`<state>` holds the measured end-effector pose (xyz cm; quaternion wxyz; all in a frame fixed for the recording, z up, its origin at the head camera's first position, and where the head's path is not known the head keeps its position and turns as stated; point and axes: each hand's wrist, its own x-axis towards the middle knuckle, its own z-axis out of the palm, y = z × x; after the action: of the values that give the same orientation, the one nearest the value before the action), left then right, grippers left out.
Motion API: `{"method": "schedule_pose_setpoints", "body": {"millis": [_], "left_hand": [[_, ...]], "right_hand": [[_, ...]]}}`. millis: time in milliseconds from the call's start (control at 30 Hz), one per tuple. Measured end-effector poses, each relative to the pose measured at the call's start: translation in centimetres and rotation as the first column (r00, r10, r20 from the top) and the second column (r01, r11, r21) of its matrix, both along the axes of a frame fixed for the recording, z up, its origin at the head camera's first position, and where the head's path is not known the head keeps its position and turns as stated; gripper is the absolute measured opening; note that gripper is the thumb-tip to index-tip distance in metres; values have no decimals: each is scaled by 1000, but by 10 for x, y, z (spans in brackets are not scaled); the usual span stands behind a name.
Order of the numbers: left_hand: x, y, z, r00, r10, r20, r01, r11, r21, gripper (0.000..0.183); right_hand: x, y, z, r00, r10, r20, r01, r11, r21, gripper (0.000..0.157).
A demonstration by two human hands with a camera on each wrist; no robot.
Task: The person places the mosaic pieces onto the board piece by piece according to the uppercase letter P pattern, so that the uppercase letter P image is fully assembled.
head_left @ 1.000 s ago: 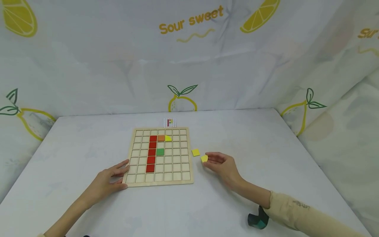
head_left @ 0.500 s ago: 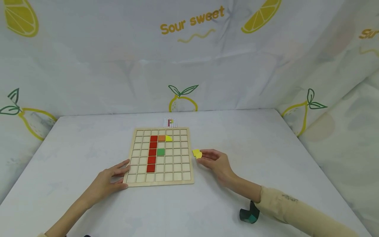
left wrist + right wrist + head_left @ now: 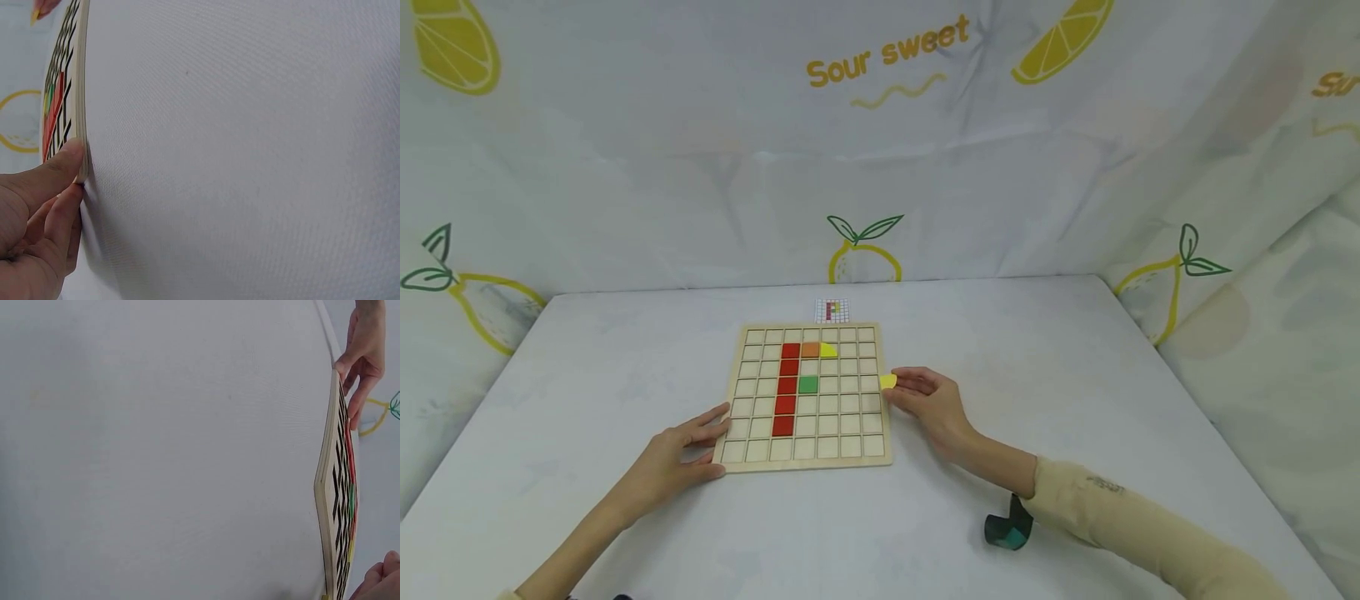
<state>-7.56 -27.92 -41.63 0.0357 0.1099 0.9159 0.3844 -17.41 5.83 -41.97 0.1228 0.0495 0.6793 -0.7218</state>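
Note:
A wooden grid board (image 3: 842, 462) lies on the white table, with a column of red tiles (image 3: 786, 404), an orange tile (image 3: 810, 350), a yellow rounded tile (image 3: 827, 351) and a green tile (image 3: 808, 384) in its cells. At the near left corner, my left hand (image 3: 662, 467) pinches the board between thumb and fingers, as the left wrist view also shows. Beside the right edge, my right hand (image 3: 932, 408) pinches a yellow tile (image 3: 888, 381) over the frame. The loose yellow square there is hidden in the head view; yellow shows by the board edge in the right wrist view.
Behind the board lies a small printed pattern card (image 3: 832, 311). A dark device (image 3: 1009, 529) with a green patch sits by my right sleeve (image 3: 1105, 508). A white cloth with lemon prints hangs at the table's back edge.
My right hand has moved left and away from me with the yellow tile, passing over the loose yellow square to the board's right edge. The left hand stays on the corner.

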Motion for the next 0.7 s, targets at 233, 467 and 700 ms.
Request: {"method": "schedule_pose_setpoints", "body": {"millis": [233, 467, 700], "left_hand": [[0, 0, 0, 1000, -2, -14, 2, 1000, -20, 63], [-1, -1, -1, 1000, -8, -17, 7, 1000, -25, 62], [-1, 0, 0, 1000, 3, 3, -3, 1000, -22, 62]], "right_hand": [[-8, -13, -1, 999, 37, -19, -37, 999, -30, 36], [-14, -25, -1, 995, 92, -39, -93, 995, -21, 34], [-21, -37, -5, 980, 173, -97, -167, 984, 70, 32]]}}
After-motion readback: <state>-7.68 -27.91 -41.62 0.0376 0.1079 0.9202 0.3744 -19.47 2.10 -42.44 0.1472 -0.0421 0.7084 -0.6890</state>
